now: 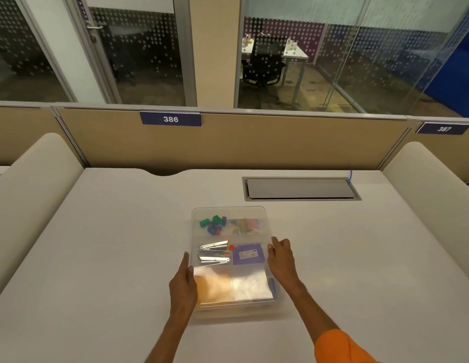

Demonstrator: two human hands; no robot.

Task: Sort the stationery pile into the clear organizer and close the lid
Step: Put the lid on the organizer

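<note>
- Head view: the organizer [244,213] sits midway across the tabletop [110,244], nearer its front edge.
- Your left hand [185,281] lies straight-fingered against its left side, gripping nothing, likely bracing it.
- Your right hand [280,260] rests on the right rim, fingers bent; whether they clamp it, I cannot tell.
- Staplers [214,254] lie sorted inside; glare suggests the lid [236,284] is down, so both hands probably seat it.

Organizer [195,239] near compartments washed by glare; contents perhaps paper, unclear.
</note>
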